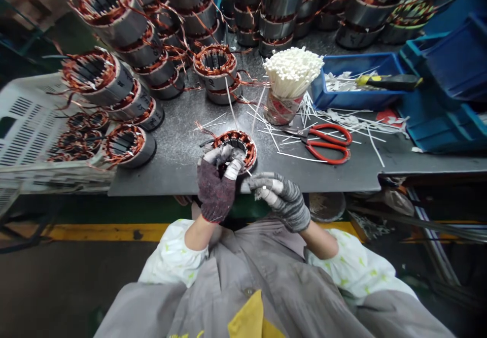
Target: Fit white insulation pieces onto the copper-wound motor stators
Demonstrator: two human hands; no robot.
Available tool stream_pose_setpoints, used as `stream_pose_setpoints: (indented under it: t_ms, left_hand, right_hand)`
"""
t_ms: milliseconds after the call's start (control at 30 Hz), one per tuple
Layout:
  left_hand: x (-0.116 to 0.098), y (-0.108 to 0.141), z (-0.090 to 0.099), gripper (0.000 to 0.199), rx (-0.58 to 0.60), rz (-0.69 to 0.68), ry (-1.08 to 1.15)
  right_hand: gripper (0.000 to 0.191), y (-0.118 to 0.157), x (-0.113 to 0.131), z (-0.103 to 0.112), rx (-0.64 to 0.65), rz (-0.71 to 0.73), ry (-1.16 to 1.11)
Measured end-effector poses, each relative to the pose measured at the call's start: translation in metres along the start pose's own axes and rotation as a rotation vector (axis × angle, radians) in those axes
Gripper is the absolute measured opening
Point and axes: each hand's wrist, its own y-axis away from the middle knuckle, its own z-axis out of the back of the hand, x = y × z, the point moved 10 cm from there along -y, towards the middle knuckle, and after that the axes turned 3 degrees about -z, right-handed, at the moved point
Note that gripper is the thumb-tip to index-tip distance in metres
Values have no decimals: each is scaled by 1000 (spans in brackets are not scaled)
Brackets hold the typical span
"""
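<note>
A small stator with copper windings [249, 147] lies near the table's front edge, with white sleeves standing up behind it. My left hand [218, 180], in a dark maroon glove with taped fingertips, is closed on the stator's near left rim. Just right of the stator is my right hand [282, 199], in a grey striped glove, its fingers pinched round the end of a thin white stick [249, 173] that points to the rim. Red-handled scissors [329, 143] lie to the right. Behind them stands a container packed with white sticks [283, 107].
Stacked stators [127, 33] fill the back and left of the table [171, 175]. A white crate [23, 125] is at the left. A blue bin [319, 92] holds scraps and a yellow-black tool [391, 82]. Loose white sticks are scattered around the scissors.
</note>
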Motion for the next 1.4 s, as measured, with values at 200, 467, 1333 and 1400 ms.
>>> stream_pose_setpoints:
  t_ms: [200, 467, 1333, 1400]
  left_hand:
    - [-35, -2, -4, 13, 150, -312, -63]
    - [-41, 2, -4, 19, 175, -427, -96]
    - [-39, 0, -6, 21, 201, -342, -127]
    - [-41, -1, -6, 18, 190, -349, -130]
  right_hand:
    - [27, -9, -42, 8, -190, -422, -277]
    - [26, -15, -50, 2, -107, -541, -168]
    - [37, -38, 35, 34, -258, 74, 480]
    - [49, -36, 34, 54, -351, 27, 352]
